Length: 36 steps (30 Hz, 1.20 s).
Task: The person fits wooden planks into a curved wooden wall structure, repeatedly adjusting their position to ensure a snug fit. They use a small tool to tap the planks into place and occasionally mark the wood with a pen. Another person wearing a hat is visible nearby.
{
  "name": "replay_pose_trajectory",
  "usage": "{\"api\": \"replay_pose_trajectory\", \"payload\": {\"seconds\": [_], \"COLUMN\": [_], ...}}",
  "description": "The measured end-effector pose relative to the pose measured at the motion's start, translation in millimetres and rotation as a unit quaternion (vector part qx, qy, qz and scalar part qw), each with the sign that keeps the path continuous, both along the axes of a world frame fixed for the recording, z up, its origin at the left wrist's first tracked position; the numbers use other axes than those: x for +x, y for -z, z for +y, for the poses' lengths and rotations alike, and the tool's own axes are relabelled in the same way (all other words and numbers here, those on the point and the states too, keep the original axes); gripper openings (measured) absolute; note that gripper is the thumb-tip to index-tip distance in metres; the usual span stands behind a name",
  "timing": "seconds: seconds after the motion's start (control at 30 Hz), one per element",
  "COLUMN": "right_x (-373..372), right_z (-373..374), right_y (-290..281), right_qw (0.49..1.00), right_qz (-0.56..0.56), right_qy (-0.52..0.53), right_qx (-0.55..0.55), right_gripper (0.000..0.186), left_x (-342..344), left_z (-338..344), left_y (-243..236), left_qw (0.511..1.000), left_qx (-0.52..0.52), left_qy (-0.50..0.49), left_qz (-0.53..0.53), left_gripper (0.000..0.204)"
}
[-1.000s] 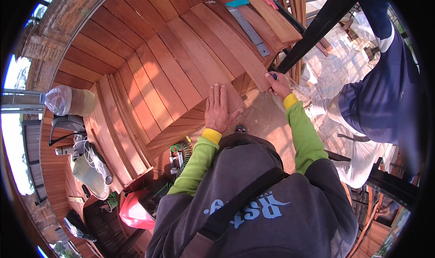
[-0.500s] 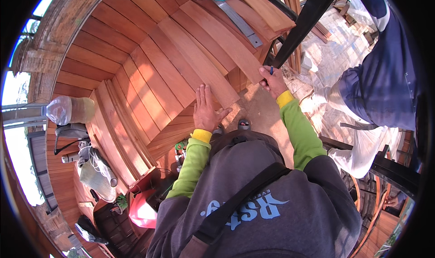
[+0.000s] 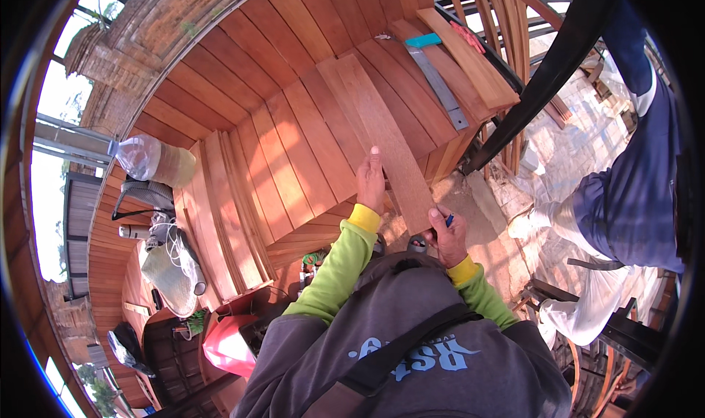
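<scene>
One plank (image 3: 382, 131) is gripped at its near end by the right hand (image 3: 449, 239), where one blue pen (image 3: 450, 219) is also held. Its left edge is met by the left hand (image 3: 371, 183); whether that hand is closed cannot be told. The plank is angled from far left to near right over the slatted counter (image 3: 290, 186), its near end pointed bodyward. One teal-handled square (image 3: 438, 86) is set to the right, bordered by one black beam (image 3: 540, 87).

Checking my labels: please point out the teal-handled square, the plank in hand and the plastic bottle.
Teal-handled square (image 3: 437, 87), head view: metal blade.
Plank (image 3: 389, 139), head view: upper face.
Plastic bottle (image 3: 158, 159), head view: side of its body.
</scene>
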State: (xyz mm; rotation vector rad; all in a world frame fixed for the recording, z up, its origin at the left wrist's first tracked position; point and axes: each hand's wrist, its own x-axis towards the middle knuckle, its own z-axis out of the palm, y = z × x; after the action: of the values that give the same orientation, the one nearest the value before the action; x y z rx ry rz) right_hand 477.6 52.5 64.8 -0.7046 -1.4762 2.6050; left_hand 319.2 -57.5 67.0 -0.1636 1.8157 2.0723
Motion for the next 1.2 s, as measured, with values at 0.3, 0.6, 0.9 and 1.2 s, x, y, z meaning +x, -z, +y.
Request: {"api": "replay_pose_trajectory", "payload": {"seconds": [0.3, 0.6, 0.9, 1.2], "right_x": [-28, -48, -55, -36], "right_z": [-20, -29, -27, -19], "right_y": [9, 14, 19, 7], "right_qw": [0.998, 0.997, 0.996, 0.998], "right_qz": [0.032, 0.032, 0.022, 0.030], "right_qy": [-0.037, -0.028, -0.029, -0.036], "right_qx": [0.028, 0.063, 0.082, 0.039], "right_gripper": [0.032, 0.033, 0.036, 0.030], "left_x": [-41, -70, -75, -79], "left_z": [-3, -16, -10, -4], "left_y": [44, 66, 63, 59], "left_qw": [0.985, 0.985, 0.980, 0.984], "left_qx": [0.045, 0.009, -0.010, -0.003], "left_qy": [-0.133, -0.122, -0.149, -0.160], "left_qz": [0.097, 0.126, 0.130, 0.084], "left_gripper": [0.022, 0.018, 0.015, 0.016]}}
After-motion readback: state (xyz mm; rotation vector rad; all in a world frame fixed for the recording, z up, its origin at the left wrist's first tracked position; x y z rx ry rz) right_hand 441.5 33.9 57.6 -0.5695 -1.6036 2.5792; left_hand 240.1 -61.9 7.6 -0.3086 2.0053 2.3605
